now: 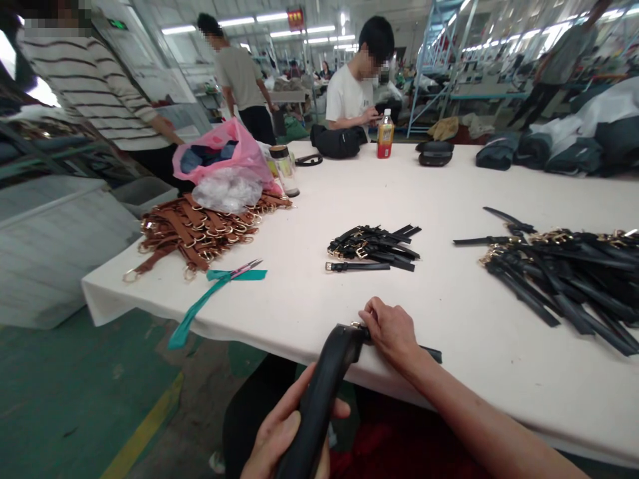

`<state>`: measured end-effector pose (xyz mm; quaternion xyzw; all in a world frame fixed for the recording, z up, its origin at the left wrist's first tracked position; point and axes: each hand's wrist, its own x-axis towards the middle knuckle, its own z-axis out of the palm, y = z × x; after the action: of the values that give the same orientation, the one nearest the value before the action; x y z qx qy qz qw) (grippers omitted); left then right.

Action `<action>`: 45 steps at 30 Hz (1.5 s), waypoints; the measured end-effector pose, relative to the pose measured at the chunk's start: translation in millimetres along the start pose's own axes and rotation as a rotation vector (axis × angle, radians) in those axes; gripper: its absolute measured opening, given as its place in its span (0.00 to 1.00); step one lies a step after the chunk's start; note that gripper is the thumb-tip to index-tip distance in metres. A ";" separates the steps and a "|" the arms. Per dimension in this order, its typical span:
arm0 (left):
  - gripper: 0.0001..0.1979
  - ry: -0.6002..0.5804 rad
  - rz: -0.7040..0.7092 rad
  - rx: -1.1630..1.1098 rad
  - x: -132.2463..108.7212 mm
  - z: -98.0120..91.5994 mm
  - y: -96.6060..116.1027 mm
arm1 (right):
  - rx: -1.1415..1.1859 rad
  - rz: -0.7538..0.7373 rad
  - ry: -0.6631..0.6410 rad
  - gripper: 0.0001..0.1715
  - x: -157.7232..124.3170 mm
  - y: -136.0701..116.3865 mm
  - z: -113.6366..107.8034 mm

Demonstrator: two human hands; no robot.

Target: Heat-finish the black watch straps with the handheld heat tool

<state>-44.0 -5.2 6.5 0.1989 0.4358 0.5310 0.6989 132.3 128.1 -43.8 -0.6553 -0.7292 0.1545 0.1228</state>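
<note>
- Across the scene: white-covered table (pixel 424 193), near edge in front of the lap.
- Right side of the table: large heap of black buckled straps (pixel 564 266), gold hardware mostly along its far edge.
- Left side: heap of brown straps (pixel 182 229) with gold rings, pink plastic bag (pixel 229 143) at its far side.
- Near middle: thick curved black strap (pixel 324 386), slanting up to the table's near edge.
- Near left: left hand (pixel 277 429) closed firmly around that thick strap, thumb on top.
- To its right: right hand (pixel 394 329), fingers pinched together on a narrow black strap (pixel 432 354) by the thick strap's far end; fingertips partly hidden.
- Middle: small cluster of black buckled straps (pixel 374 243), farther off than both hands.
- Left: teal ribbon (pixel 207 307), scissors (pixel 247 267) lying across it.
- Far middle: drink bottle (pixel 385 138), upright.
- Smallest: gold buckle (pixel 357 325), just beside the right fingertips.
</note>
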 end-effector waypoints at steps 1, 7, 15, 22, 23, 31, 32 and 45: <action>0.20 -0.014 -0.014 0.006 2.0 0.8 0.7 | 0.007 -0.003 0.002 0.12 0.5 0.7 0.2; 0.21 -0.052 -0.041 0.019 12.8 14.1 8.7 | 0.137 -0.009 0.004 0.13 2.1 7.4 3.7; 0.23 -0.019 -0.066 0.088 16.4 25.2 15.1 | 0.304 0.007 0.045 0.14 2.8 11.0 6.0; 0.24 -0.048 -0.015 0.119 20.4 28.5 13.0 | 0.464 -0.039 0.024 0.04 -7.4 14.0 1.5; 0.24 -0.052 -0.010 0.122 20.4 28.4 12.7 | 0.466 -0.080 0.036 0.01 -10.5 15.1 1.4; 0.24 -0.070 -0.012 0.100 20.6 23.5 11.6 | 0.447 -0.296 0.074 0.03 -18.5 27.4 5.8; 0.24 -0.067 -0.015 0.096 20.5 23.1 11.9 | 0.440 -0.311 0.067 0.03 -18.5 28.7 6.3; 0.21 -0.069 -0.026 0.064 9.1 13.3 7.2 | 0.466 -0.319 0.100 0.02 -22.4 33.0 11.5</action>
<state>-36.7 8.1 15.4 0.2337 0.4305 0.5007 0.7136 160.7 108.2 -66.6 -0.4934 -0.7609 0.2639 0.3286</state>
